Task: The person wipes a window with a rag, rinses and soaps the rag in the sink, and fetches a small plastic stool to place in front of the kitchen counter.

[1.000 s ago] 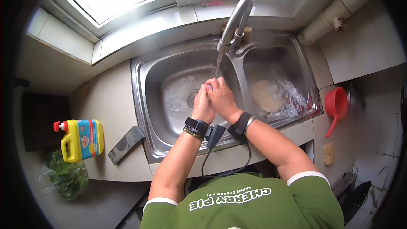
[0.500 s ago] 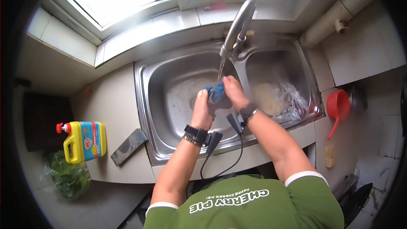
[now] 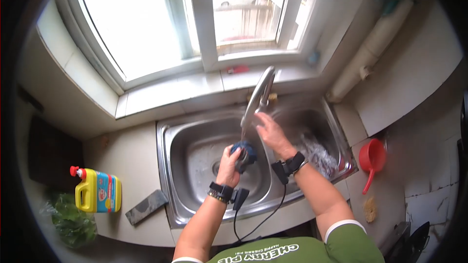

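My left hand (image 3: 229, 166) is closed around a bunched dark blue cloth (image 3: 246, 155) over the large left basin (image 3: 195, 146) of the steel sink. A thin stream of water falls from the curved faucet (image 3: 254, 98) toward the cloth. Apart from the cloth, my right hand (image 3: 274, 135) is raised beside the faucet, its fingers stretched out and nothing in them. Whether its fingertips touch the faucet, I cannot tell.
Crumpled clear plastic (image 3: 319, 158) lies in the right basin. A red ladle (image 3: 372, 156) and a tan scrubber (image 3: 370, 209) rest on the right counter. At left stand a yellow detergent jug (image 3: 98, 191), a whetstone-like grey block (image 3: 146, 207) and bagged greens (image 3: 73, 221).
My right hand has let go of the cloth, opened and moved toward the faucet. The cloth stays in my left hand. My view has tilted up, showing more of the window.
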{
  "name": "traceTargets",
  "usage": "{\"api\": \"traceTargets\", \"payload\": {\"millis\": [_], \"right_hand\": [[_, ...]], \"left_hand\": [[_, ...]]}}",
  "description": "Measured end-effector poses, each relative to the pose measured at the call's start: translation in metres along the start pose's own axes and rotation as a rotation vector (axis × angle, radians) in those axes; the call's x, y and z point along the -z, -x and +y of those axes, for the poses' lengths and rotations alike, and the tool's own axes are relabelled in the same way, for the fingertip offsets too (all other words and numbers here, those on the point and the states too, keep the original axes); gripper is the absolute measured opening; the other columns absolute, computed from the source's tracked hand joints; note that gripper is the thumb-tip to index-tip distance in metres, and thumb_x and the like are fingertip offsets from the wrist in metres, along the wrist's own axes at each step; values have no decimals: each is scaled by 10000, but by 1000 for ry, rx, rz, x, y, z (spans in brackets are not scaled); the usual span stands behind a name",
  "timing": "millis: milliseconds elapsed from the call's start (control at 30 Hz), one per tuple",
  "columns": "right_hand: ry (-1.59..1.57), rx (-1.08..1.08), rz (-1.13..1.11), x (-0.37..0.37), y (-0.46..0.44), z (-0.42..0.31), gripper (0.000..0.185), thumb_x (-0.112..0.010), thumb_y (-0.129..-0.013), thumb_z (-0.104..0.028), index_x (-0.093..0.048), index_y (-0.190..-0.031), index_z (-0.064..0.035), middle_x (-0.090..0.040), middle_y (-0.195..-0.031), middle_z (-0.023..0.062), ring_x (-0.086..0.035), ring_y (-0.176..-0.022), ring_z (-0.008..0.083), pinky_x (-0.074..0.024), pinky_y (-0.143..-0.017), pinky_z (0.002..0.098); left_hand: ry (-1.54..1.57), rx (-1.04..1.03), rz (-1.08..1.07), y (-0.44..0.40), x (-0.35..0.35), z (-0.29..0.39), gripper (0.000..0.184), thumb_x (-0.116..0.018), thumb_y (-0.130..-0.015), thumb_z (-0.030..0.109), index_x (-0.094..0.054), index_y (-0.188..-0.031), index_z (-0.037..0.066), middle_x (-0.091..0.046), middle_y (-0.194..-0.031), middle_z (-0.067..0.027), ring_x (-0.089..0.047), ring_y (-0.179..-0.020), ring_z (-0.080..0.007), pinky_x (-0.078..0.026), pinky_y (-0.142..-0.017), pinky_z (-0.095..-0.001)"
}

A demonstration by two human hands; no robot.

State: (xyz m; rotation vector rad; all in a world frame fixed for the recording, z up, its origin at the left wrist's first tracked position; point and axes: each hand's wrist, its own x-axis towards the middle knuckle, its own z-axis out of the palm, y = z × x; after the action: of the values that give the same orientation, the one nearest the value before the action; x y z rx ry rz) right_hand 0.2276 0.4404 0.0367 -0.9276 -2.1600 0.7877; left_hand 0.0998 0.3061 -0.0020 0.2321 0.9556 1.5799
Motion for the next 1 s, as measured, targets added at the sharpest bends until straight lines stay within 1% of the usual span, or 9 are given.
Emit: {"api": "traceTargets", "payload": {"millis": [133, 267, 400, 633, 700, 833, 867, 933, 1000], "right_hand": [[48, 112, -114, -18, -31, 15, 503, -597, -839, -123, -441, -1301, 1, -363, -1369, 258, -368, -1279, 396, -319, -1070, 388], [107, 166, -104, -32, -46, 33, 440, -619, -818, -118, -515, -1232, -12, -470, -1252, 204, -472, -1180, 355, -393, -1009, 383], [197, 120, -26, -19, -28, 11, 353, -641, -785, -92, -576, -1123, -14, -498, -1149, 160, -527, -1070, 334, -442, -921, 388], [150, 105, 132, -7, 23, -32, 466, -591, -831, -116, -476, -1278, -50, -518, -1100, 167, -533, -1035, 340, -462, -857, 399], [20, -230, -6, -39, 60, -6, 486, -572, -888, -255, -443, -1295, -23, -565, -1004, 169, -585, -947, 292, -493, -764, 379], [-1130, -1063, -549, -38, 110, -18, 650, -456, -891, -602, -454, -1227, -46, -572, -1111, 128, -558, -1063, 232, -503, -861, 488], [-1365, -1052, -527, -47, 116, -7, 643, -438, -895, -606, -488, -1197, -42, -589, -1090, 139, -587, -1014, 242, -493, -885, 450], [-1501, -965, -533, -46, 112, -7, 573, -501, -898, -555, -515, -1160, -45, -602, -963, 99, -607, -892, 206, -505, -814, 313], [-1506, -928, -371, -41, 108, -28, 230, -518, -952, -187, -584, -1127, -53, -657, -880, 27, -635, -761, 128, -533, -669, 263]], "left_hand": [[0, -33, -88, 5, 1, 10, 317, -569, -907, 128, -482, -1202, 55, -579, -1074, -61, -584, -931, -151, -508, -806, -307], [55, 9, -36, 18, -2, 20, 318, -528, -922, 91, -473, -1234, 71, -596, -1042, -103, -620, -855, -177, -536, -674, -293], [47, -40, -11, 29, 7, 20, 303, -531, -915, 77, -477, -1211, 43, -596, -1046, -120, -619, -886, -204, -544, -784, -341], [-51, -116, 18, 58, 12, 26, 300, -539, -918, 107, -477, -1205, 45, -596, -1046, -109, -603, -939, -206, -524, -821, -368], [-67, -161, 13, 66, 8, 30, 304, -535, -920, 107, -473, -1211, 44, -599, -1037, -112, -606, -927, -201, -523, -816, -363], [-77, -96, -76, 80, -4, 35, 398, -550, -900, 89, -433, -1278, 51, -596, -1044, -113, -608, -931, -206, -512, -843, -337], [-199, -81, -14, 95, -21, 36, 329, -504, -955, 226, -507, -1238, 58, -613, -991, -71, -579, -769, -130, -473, -597, -255], [-191, -49, -41, 90, -18, 20, 303, -500, -956, 236, -520, -1210, 72, -604, -915, -61, -542, -636, -111, -411, -456, -203], [-309, -44, -65, 79, -3, 12, 323, -516, -945, 253, -510, -1221, 85, -587, -859, -38, -495, -530, -90, -379, -386, -197]]}}
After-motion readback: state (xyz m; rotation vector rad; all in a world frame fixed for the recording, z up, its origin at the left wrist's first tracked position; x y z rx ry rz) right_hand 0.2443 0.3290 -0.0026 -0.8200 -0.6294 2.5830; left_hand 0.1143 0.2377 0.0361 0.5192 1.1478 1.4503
